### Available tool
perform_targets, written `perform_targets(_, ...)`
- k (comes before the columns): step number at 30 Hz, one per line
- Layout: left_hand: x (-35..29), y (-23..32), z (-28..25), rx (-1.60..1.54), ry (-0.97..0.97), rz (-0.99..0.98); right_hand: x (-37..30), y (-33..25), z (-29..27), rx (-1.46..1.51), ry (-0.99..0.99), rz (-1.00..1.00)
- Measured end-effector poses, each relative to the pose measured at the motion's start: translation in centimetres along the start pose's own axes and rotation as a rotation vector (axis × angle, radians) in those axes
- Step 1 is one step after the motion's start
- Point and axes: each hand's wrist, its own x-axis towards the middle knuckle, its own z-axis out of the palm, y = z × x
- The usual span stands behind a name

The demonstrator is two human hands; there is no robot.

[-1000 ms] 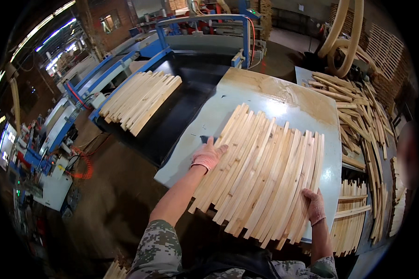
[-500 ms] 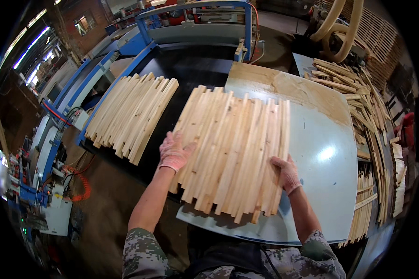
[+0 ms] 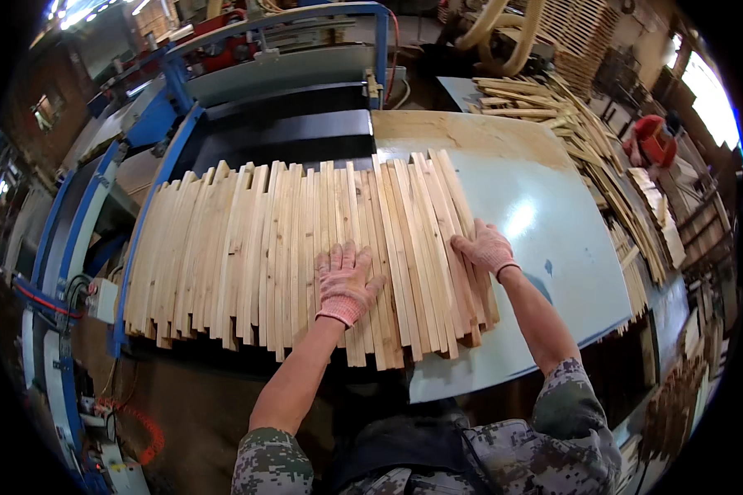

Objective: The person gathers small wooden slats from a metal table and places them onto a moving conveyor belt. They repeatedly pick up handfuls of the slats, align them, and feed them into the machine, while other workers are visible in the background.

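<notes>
Pale wooden strips (image 3: 252, 247) lie side by side in one wide row, their ends uneven. The row spans the black conveyor belt (image 3: 264, 136) and the near-left part of a light blue-grey table (image 3: 545, 289). My left hand (image 3: 347, 285), in a pinkish knit glove, rests flat on the strips right of the row's middle, fingers spread. At the row's right edge, my right hand (image 3: 487, 249), gloved alike, touches the outermost strips with thumb and fingers apart. Some strips on the right stand slightly tilted or raised against their neighbours.
A blue machine frame (image 3: 281, 16) crosses the belt at the back, and a blue rail (image 3: 153, 190) runs along its left side. Loose strips (image 3: 545, 115) are heaped beyond the table's right edge. A person in red (image 3: 654, 142) is at the far right. Brown dust (image 3: 462, 132) covers the table's far part.
The strips between my hands have moved left onto the belt and now meet the group there. My left hand went from their left edge to their top. The view has shifted.
</notes>
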Motion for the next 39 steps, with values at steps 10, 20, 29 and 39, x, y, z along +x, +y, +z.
perform_targets(10, 0.3, -0.2, 0.6, -0.065, 0.105, 0.047, -3.1, -12.1, 9.3, -0.135, 0.33, -0.415)
perform_targets(20, 0.3, 0.2, 0.2, 0.054, 0.075, 0.027, -2.5, -10.6, 7.6, -0.07, 0.356, -0.37)
perform_targets(29, 0.1, -1.0, 0.9, -0.005, 0.082, 0.069, -0.2, -5.7, 6.7, -0.095, 0.399, -0.33)
perform_targets(39, -8.8, -25.4, -2.7, -0.201, 0.618, -0.152, -3.3, -9.3, 5.4, -0.219, 0.261, -0.24)
